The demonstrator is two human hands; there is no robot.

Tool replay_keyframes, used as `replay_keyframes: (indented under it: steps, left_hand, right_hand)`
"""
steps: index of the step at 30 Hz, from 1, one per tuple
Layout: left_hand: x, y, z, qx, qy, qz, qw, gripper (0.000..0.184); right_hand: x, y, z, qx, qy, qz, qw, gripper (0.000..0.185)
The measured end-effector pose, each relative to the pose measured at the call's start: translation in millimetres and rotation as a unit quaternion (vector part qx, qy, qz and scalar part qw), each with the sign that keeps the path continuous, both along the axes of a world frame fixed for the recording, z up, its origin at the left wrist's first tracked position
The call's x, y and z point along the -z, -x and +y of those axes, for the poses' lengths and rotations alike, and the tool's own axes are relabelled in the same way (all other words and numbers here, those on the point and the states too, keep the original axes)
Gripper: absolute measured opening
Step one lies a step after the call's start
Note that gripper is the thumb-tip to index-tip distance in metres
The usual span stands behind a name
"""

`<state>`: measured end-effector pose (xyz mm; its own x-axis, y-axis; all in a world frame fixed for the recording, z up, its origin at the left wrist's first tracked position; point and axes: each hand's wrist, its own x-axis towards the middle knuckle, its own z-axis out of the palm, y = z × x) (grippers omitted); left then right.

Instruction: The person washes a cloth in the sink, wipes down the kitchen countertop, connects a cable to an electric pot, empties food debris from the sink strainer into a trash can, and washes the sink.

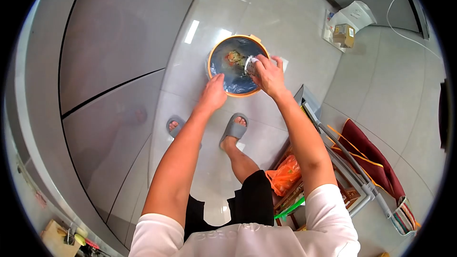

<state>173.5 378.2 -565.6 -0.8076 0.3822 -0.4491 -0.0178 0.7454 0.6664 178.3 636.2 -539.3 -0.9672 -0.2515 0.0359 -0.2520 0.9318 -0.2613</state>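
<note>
A round bin with an orange rim (241,94) stands on the floor ahead of me, lined with a dark bag (233,83). Inside it lies a clump of food scraps (234,58). My right hand (269,74) is over the bin's right side, its fingers closed round a small white container (249,64) tilted over the inside. At the lower left rim is my left hand (213,93), its fingers pressed together at the bag's edge; whether they pinch the bag or the rim is hard to tell.
Grey cabinets (124,33) line the left. A cardboard box (343,35) sits at the upper right. Right of my legs are a metal-framed rack (354,173), an orange plastic bag (284,175) and a dark red cloth bag (369,154). My slippered feet (234,128) are below the bin.
</note>
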Motion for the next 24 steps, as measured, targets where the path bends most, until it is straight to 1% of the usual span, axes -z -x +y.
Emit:
replay_keyframes:
  steps: [1,2,4,5,6,8,9,10,11,12,13,16,18,20,21,23,24]
  left_hand:
    - [2.4,1.3,-0.7,0.002,-0.011,0.005,1.0,0.055]
    - [2.3,0.3,0.3,0.005,-0.023,0.011,1.0,0.054]
    - [-6.3,-0.3,2.1,0.012,-0.023,-0.004,1.0,0.058]
    - [-14.3,4.3,1.0,0.017,-0.017,-0.017,1.0,0.061]
    - [-25.4,4.3,0.4,0.015,-0.017,-0.013,1.0,0.061]
    - [-62.3,-0.2,-6.2,-0.009,-0.046,-0.023,0.999,0.061]
    - [-83.3,-3.0,-11.1,-0.013,-0.044,-0.015,0.999,0.061]
    - [-108.6,-6.4,-14.6,-0.028,-0.047,-0.019,0.998,0.061]
    - [-134.6,-8.2,-16.8,-0.043,-0.052,-0.023,0.997,0.061]
    - [-163.5,-8.9,-20.3,-0.048,-0.055,-0.011,0.997,0.061]
    - [-191.9,-12.9,-25.4,-0.055,-0.072,-0.01,0.996,0.061]
    - [-288.5,-13.5,-42.8,-0.072,-0.096,0.025,0.993,0.063]
    - [-361.4,-13.3,-54.0,-0.083,-0.135,0.051,0.986,0.064]
    - [-418.8,-13.3,-67.0,-0.105,-0.132,0.087,0.982,0.063]
    - [-449.9,-14.1,-76.7,-0.125,-0.144,0.093,0.977,0.062]
    - [-508.7,-14.2,-100.6,-0.167,-0.178,0.089,0.966,0.062]
    - [-521.6,-17.9,-116.9,-0.188,-0.173,0.1,0.962,0.062]
  right_hand:
    - [-10.1,1.1,-3.5,-0.01,0.006,0.03,0.999,0.052]
    - [-4.4,-3.1,-1.6,-0.009,0.006,0.029,1.0,0.052]
    - [7.4,-10.0,11.4,-0.002,-0.077,-0.155,0.985,0.054]
    - [-4.0,-8.2,10.4,-0.022,-0.048,-0.13,0.99,0.055]
    - [-21.5,-8.7,3.4,-0.024,-0.048,-0.127,0.99,0.055]
    - [-67.9,-12.3,-16.3,0.061,0.102,-0.015,0.993,0.06]
    - [-83.6,-15.6,-20.2,0.094,0.143,-0.036,0.984,0.066]
    - [-103.1,-20.5,-27.9,0.088,0.143,-0.026,0.985,0.066]
    - [-127.7,-26.0,-38.6,0.161,0.28,-0.048,0.945,0.07]
    - [-155.5,-29.5,-47.0,0.226,0.41,-0.071,0.881,0.073]
    - [-184.0,-31.7,-51.9,0.214,0.4,-0.06,0.889,0.079]
    - [-281.9,-30.8,-70.5,0.181,0.398,-0.04,0.899,0.081]
    - [-336.2,-26.2,-82.0,0.144,0.407,-0.03,0.902,0.082]
    - [-384.0,-11.7,-97.5,0.116,0.41,0.018,0.905,0.08]
    - [-404.0,-4.5,-107.9,0.107,0.42,0.029,0.901,0.079]
    - [-432.0,8.9,-128.6,0.098,0.486,-0.008,0.868,0.077]
    - [-445.5,15.9,-143.7,0.103,0.515,-0.025,0.851,0.076]
